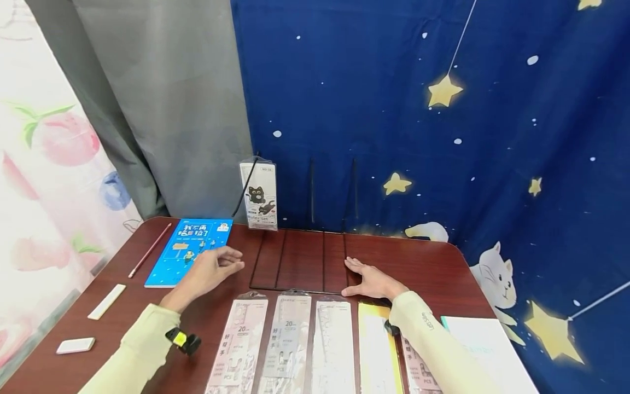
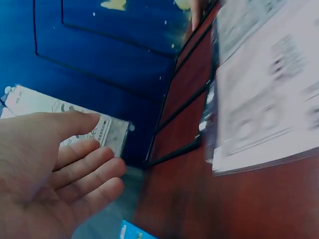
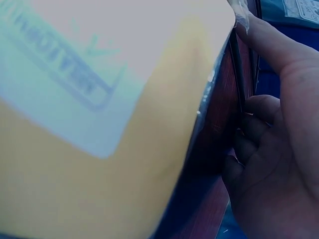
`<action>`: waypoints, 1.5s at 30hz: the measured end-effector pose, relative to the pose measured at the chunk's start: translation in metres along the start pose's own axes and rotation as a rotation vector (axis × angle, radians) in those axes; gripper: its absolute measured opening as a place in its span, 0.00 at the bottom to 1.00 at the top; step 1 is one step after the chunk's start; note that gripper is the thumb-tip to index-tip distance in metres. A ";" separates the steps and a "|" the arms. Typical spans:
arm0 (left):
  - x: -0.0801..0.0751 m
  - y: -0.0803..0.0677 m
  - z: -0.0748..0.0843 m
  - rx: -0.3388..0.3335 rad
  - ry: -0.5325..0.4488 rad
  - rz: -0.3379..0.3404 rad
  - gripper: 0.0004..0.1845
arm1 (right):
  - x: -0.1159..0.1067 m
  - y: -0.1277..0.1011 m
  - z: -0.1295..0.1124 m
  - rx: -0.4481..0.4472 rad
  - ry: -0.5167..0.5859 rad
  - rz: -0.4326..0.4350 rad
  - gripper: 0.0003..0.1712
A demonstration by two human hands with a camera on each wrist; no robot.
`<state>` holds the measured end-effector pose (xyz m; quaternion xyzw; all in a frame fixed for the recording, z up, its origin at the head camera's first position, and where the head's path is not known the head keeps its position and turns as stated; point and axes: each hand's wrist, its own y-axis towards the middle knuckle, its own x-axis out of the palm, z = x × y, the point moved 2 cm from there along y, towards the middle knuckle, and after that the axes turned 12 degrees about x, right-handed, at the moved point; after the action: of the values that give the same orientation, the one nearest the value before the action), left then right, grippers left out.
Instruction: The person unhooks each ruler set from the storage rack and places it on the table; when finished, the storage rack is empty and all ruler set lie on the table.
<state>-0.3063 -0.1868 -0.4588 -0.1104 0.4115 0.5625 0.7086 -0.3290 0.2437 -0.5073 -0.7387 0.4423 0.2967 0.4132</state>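
Observation:
A black wire rack (image 1: 276,288) stands on the table, its prongs rising against the blue curtain. From its left prong hangs a ruler set pack (image 1: 262,194) with black cats on it. My right hand (image 1: 374,280) lies at the rack's right front corner, fingers spread along the base wire and thumb near the front bar. Fingers relaxed and holding nothing, my left hand (image 1: 211,271) hovers left of the rack, overlapping a blue book (image 1: 167,268). In the left wrist view the hanging pack (image 2: 117,144) appears behind that hand's fingers.
Ruler packs in a row (image 1: 238,345) lie in front of the rack, a yellow one (image 1: 379,350) beside my right wrist. A pencil (image 1: 150,250) and two white erasers (image 1: 106,302) sit at the left. A white notebook (image 1: 487,350) lies at the right.

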 end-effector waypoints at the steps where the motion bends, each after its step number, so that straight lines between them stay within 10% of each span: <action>1: -0.002 0.007 -0.002 0.000 0.011 -0.006 0.17 | 0.001 0.001 0.000 -0.003 -0.004 -0.002 0.57; 14: -0.030 0.090 -0.028 -0.145 -0.081 0.063 0.38 | -0.001 0.000 0.000 0.025 0.027 -0.018 0.58; 22: -0.023 0.120 -0.025 -0.066 -0.297 0.237 0.42 | -0.001 -0.001 0.003 0.016 0.007 -0.006 0.58; 33: -0.017 0.124 -0.019 -0.012 -0.298 0.369 0.26 | -0.001 0.000 0.002 0.002 0.020 0.003 0.57; 45: -0.007 0.097 -0.013 -0.024 -0.379 0.398 0.21 | -0.001 0.002 0.003 0.002 0.025 0.008 0.58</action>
<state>-0.3985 -0.1666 -0.4326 0.0714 0.2783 0.7062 0.6471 -0.3310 0.2460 -0.5082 -0.7402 0.4507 0.2887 0.4070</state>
